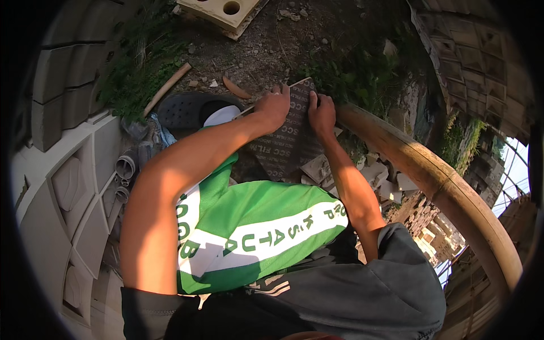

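Note:
A dark film-faced plywood board (280,148) with pale printing slants away from my lap to a narrow far corner. My left hand (273,109) is closed on its left edge, fingers bent over the pale rim. On the opposite edge, close to that corner, my right hand (322,116) grips the board with bent fingers and the thumb toward its face. The near end of the board reaches the green and white shorts (266,207) over my legs. What lies beneath the board is hidden.
A thick bamboo pole (436,175) curves along the right. Broken tile pieces (377,175) lie beside my right forearm. To the left are a dark clog (177,110), a wooden stick (167,89), grey pipes (126,164) and pale carved panels (71,192). A cream block (218,9) stands far ahead.

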Demonstrator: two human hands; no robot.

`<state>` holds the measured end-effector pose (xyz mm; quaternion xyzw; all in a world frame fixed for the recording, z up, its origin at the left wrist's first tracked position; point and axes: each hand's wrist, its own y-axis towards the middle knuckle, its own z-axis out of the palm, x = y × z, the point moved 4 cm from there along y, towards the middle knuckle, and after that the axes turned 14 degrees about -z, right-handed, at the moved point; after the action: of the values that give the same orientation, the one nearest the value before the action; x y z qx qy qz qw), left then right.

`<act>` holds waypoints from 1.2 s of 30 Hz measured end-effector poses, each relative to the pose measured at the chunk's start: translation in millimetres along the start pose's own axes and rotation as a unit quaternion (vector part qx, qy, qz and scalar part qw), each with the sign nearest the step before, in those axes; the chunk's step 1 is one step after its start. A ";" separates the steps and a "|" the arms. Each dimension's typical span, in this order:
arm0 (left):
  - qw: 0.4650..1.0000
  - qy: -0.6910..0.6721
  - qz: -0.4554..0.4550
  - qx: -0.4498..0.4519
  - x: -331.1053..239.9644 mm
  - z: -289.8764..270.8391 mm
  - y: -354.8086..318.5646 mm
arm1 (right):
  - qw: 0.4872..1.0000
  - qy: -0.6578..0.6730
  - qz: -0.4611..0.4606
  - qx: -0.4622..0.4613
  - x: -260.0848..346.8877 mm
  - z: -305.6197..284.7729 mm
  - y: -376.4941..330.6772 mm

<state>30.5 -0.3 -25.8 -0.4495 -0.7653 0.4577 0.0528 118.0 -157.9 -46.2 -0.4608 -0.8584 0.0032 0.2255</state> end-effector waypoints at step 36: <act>0.677 -0.448 -0.362 -0.458 328.8 33.4 -304.9 | 0.593 0.008 -0.704 0.391 517.7 62.6 -24.7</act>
<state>-375.1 166.0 74.2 0.1539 -0.9139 0.1413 -0.3480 -171.1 250.9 101.6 0.4196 -0.8300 0.1748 0.3232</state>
